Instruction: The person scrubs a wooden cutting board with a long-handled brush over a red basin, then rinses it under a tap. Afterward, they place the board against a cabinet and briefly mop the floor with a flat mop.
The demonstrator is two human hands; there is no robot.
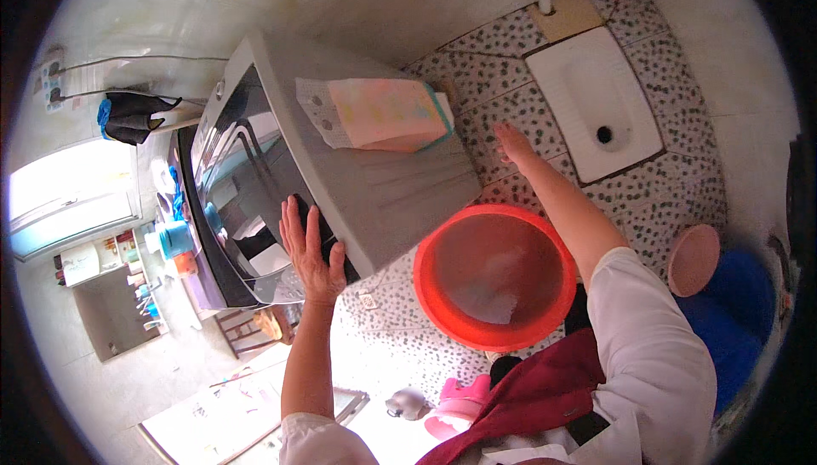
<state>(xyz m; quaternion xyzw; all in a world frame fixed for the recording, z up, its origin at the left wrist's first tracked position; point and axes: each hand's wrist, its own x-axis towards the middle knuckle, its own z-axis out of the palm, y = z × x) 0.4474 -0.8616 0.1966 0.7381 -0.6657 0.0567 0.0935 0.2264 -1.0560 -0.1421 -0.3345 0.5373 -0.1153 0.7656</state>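
My left hand [313,254] rests palm down, fingers spread, on the dark glossy lid [255,171] of a top-loading washing machine [376,190]. My right hand [514,144] hangs in the air between the machine and a white squat toilet [597,101]. Its thumb stands apart from the partly bent fingers, and I see nothing held in it. Below my right forearm, a red plastic basin [424,286] on the floor holds cloudy water [498,267]. Against the machine's grey side is a soft pack [383,114] with pale pink and yellow print.
Speckled floor tiles [498,95] surround the toilet. A blue tub [734,331] and a pink round basin [694,261] stand at the right. A pink plastic stool [459,401] is near my feet. A dark cloth [135,117] hangs on the wall near power cords. A small floor drain [367,300] lies beside the machine.
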